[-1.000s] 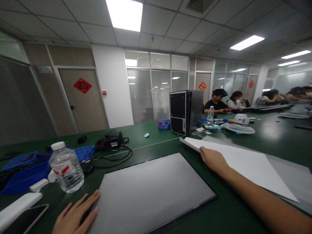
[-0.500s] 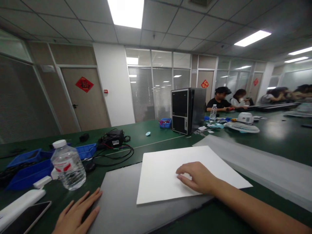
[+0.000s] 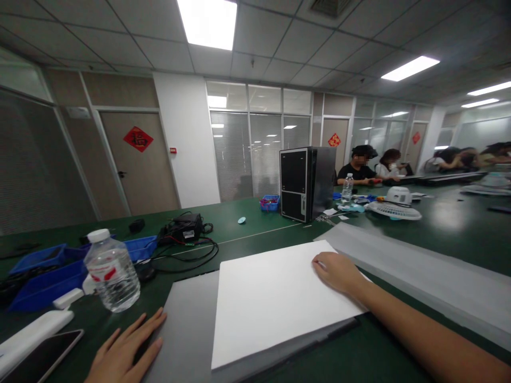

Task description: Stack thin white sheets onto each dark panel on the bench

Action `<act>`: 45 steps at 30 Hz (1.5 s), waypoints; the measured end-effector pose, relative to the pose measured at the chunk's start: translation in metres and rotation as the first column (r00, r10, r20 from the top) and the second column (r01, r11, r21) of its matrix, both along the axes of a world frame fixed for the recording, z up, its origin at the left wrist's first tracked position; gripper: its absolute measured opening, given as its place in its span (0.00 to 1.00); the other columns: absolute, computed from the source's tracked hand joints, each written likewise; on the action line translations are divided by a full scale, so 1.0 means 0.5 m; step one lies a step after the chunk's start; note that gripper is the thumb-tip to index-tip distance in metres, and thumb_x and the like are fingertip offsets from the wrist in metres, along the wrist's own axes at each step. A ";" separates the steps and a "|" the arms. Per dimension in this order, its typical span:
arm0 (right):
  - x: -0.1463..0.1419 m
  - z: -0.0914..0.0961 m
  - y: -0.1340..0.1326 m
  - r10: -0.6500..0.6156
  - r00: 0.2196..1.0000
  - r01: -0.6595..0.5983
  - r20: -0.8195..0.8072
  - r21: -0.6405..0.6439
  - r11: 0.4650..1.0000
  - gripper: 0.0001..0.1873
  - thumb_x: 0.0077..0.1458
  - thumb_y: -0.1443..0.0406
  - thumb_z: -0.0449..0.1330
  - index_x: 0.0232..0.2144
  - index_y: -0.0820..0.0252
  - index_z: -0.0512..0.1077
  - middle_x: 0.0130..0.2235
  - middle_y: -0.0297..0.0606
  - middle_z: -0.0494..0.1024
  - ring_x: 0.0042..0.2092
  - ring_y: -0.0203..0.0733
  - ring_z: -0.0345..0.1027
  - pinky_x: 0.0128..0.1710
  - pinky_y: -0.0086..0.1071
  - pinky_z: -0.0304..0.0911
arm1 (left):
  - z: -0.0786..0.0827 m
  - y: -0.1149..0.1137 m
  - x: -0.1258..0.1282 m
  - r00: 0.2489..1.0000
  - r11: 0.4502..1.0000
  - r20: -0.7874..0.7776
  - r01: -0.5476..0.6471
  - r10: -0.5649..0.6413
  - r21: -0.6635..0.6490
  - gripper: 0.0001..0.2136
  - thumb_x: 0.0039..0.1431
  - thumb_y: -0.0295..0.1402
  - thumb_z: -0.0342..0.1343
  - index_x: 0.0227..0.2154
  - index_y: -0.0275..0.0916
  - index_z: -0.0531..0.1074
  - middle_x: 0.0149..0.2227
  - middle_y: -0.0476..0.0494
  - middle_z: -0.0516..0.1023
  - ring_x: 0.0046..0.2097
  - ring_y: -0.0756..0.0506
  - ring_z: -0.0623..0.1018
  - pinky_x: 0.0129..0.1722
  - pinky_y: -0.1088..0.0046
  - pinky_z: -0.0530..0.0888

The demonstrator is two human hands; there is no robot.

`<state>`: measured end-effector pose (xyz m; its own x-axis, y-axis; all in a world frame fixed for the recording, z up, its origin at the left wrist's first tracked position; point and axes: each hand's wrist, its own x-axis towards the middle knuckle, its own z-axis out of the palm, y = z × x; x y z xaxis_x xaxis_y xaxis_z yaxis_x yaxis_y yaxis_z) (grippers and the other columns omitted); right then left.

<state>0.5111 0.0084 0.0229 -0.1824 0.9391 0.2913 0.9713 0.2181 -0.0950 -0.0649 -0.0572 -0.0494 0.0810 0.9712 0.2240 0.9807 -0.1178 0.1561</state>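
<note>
A large white sheet [image 3: 271, 298] lies on top of a flat grey panel [image 3: 187, 330] on the green table. My right hand [image 3: 337, 271] rests palm down on the sheet's far right part, fingers pointing left and lightly curled. My left hand [image 3: 122, 351] lies flat and open at the panel's near left corner, fingers spread. A clear water bottle [image 3: 112, 271] with a white cap stands just beyond my left hand.
A translucent grey sheet [image 3: 419, 271] lies to the right. Blue bins [image 3: 43, 274], a phone [image 3: 40, 359], a white device [image 3: 27, 332] and a black box with cables [image 3: 183, 231] sit at the left. A black computer tower [image 3: 305, 183] stands farther back. Several people sit at the far right.
My right hand carried the white sheet from the right side onto the grey panel, then slid to the sheet's far right part as the sheet settled more squarely. My left hand stayed put.
</note>
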 end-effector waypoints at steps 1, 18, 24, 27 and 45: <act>-0.014 0.003 -0.007 0.030 1.000 -0.030 0.004 -0.002 1.000 0.21 0.66 0.60 0.49 0.45 0.59 0.80 0.46 0.46 0.83 0.47 0.49 0.75 0.49 0.38 0.64 | 0.000 -0.001 0.000 1.000 1.000 0.002 0.000 0.000 0.001 0.25 0.68 0.49 0.43 0.65 0.53 0.66 0.69 0.51 0.65 0.72 0.36 0.61 0.70 0.39 0.54; -0.166 0.009 -0.094 0.311 0.949 -0.307 0.044 -0.087 0.948 0.24 0.69 0.53 0.49 0.56 0.57 0.75 0.58 0.50 0.76 0.56 0.59 0.68 0.55 0.53 0.61 | -0.005 0.008 0.001 1.000 1.000 0.011 -0.018 0.018 -0.019 0.26 0.68 0.51 0.43 0.65 0.52 0.66 0.68 0.51 0.66 0.71 0.35 0.62 0.71 0.40 0.55; -0.167 0.012 -0.102 0.380 0.925 -0.377 -0.002 -0.121 0.918 0.30 0.68 0.48 0.49 0.62 0.58 0.70 0.64 0.53 0.71 0.59 0.62 0.65 0.58 0.57 0.58 | -0.014 0.012 0.005 0.999 0.999 0.000 -0.039 0.039 0.003 0.28 0.66 0.52 0.46 0.66 0.51 0.65 0.68 0.49 0.67 0.70 0.34 0.63 0.70 0.40 0.56; -0.164 0.013 -0.103 0.387 0.922 -0.386 -0.021 -0.147 0.911 0.34 0.67 0.46 0.50 0.65 0.58 0.67 0.66 0.53 0.67 0.63 0.64 0.62 0.60 0.60 0.56 | -0.019 0.015 0.002 0.999 0.999 -0.026 -0.036 0.036 0.021 0.27 0.67 0.51 0.46 0.65 0.51 0.66 0.67 0.50 0.67 0.70 0.35 0.64 0.70 0.41 0.57; 0.152 -0.027 0.047 -0.423 0.903 0.429 0.077 -0.074 0.900 0.32 0.68 0.55 0.50 0.65 0.73 0.64 0.65 0.70 0.63 0.66 0.70 0.58 0.59 0.61 0.57 | -0.039 0.021 -0.019 0.997 0.999 -0.077 -0.001 0.005 0.051 0.24 0.68 0.45 0.43 0.63 0.53 0.69 0.67 0.53 0.68 0.70 0.36 0.65 0.69 0.42 0.60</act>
<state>0.5869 0.0317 0.0094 0.2269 0.9519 0.2058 0.9738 -0.2243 -0.0362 -0.0744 -0.0468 -0.0690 0.0970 0.9591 0.2660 0.9899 -0.1206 0.0740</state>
